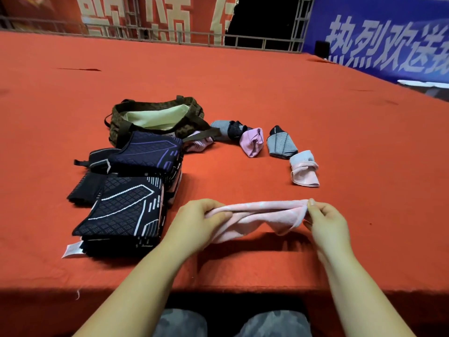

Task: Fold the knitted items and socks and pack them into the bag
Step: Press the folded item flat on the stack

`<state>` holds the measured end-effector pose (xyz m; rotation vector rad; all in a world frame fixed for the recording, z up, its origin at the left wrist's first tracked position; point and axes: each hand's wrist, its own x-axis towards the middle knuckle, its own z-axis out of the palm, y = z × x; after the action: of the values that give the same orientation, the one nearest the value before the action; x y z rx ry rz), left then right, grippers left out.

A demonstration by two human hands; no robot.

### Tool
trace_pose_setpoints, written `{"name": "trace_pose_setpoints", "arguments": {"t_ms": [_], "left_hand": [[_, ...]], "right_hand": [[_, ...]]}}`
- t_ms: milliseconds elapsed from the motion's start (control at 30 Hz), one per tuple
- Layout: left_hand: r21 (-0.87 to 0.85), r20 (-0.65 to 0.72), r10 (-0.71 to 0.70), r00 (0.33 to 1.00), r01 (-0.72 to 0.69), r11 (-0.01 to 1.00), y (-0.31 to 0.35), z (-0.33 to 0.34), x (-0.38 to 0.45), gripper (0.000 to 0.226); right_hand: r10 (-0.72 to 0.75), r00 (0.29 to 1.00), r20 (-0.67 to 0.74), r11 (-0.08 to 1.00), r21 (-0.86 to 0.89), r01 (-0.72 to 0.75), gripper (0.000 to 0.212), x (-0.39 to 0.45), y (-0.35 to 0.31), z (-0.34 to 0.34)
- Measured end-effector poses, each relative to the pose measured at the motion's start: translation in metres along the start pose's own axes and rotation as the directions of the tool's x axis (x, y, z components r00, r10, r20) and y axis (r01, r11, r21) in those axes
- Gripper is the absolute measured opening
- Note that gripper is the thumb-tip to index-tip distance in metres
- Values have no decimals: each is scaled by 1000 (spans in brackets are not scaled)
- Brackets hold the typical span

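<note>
Here the pink sock (257, 214) hangs stretched just above the red table (267, 93), the left hand (194, 222) gripping one end and the right hand (325, 220) pinching the other. It is pale pink, soft, sagging in the middle. The bag (150, 120) beyond carries a small label, unreadable; the blue banner (388, 32) reads 热烈欢送.

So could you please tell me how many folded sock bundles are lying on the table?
5: one by the bag strap, grey-black, pink, grey, grey-pink. More may be hidden.
</note>
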<state>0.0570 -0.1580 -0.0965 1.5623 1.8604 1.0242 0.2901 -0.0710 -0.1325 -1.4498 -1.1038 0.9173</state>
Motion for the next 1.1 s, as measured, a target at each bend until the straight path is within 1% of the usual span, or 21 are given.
{"name": "trace_pose_setpoints", "arguments": {"t_ms": [67,100,133,167,233,267,300,367,400,433,500,567,633,700,767,800,867,900,933,1033,1100], "left_hand": [[-71,66,0,998,5,997,3,-7,2,7],[-105,101,-7,995,17,994,4,-9,2,10],[-138,141,-26,990,46,989,4,-9,2,13],[-172,190,-55,980,88,981,4,-9,2,16],[-241,296,-101,950,177,954,3,-8,2,22],[-275,339,-110,934,211,938,2,-7,1,25],[-304,370,-112,922,233,924,2,-6,1,30],[-340,391,-113,913,258,904,1,-5,0,34],[-351,390,-118,913,266,898,2,-6,-1,33],[-358,388,-123,913,273,893,2,-8,-1,33],[-357,402,-122,908,277,892,3,-13,-2,35],[-306,415,-119,902,262,915,3,-19,-3,42],[-154,410,-156,899,236,959,5,-25,-6,57],[69,413,-169,895,155,986,8,-30,-8,65],[246,381,-163,910,70,967,6,-31,-9,63],[288,342,-159,926,58,956,5,-31,-9,56],[300,236,-141,961,66,952,-1,-28,-8,30],[282,183,-133,974,77,956,-3,-25,-7,15],[245,142,-128,982,90,965,-5,-22,-6,7],[143,71,-142,987,131,981,-6,-13,-5,14],[117,-6,-150,989,150,982,-5,-11,-5,13]], "right_hand": [[-94,995,23,990,-102,96,16,-9,-8,-1],[-152,988,37,981,-116,155,16,-16,-15,-2],[-207,976,61,971,-112,213,24,-24,-22,-1],[-255,961,110,958,-105,266,37,-31,-30,-1],[-302,907,295,931,-113,346,55,-39,-38,1],[-282,869,406,916,-155,370,61,-41,-38,1],[-253,824,507,877,-240,417,64,-42,-38,1],[-182,740,647,694,-449,563,64,-39,-32,-2],[-145,715,684,615,-504,607,60,-38,-27,-3],[-125,699,704,574,-524,629,55,-36,-23,-4],[-154,690,707,593,-493,637,35,-34,-17,-5],[-223,703,675,604,-470,644,12,-32,-15,-5],[-224,751,622,653,-476,589,12,-32,-19,-7],[-162,795,584,758,-442,480,12,-30,-24,-10],[-126,811,571,840,-374,394,14,-29,-28,-13],[-120,822,556,871,-339,356,14,-27,-28,-15],[-142,851,506,900,-291,323,11,-24,-29,-17],[-166,864,475,901,-283,329,10,-24,-29,-18],[-186,874,448,900,-279,334,9,-23,-28,-20],[-237,889,391,895,-269,356,15,-22,-24,-23],[-240,898,369,906,-248,343,17,-21,-23,-28]]}}
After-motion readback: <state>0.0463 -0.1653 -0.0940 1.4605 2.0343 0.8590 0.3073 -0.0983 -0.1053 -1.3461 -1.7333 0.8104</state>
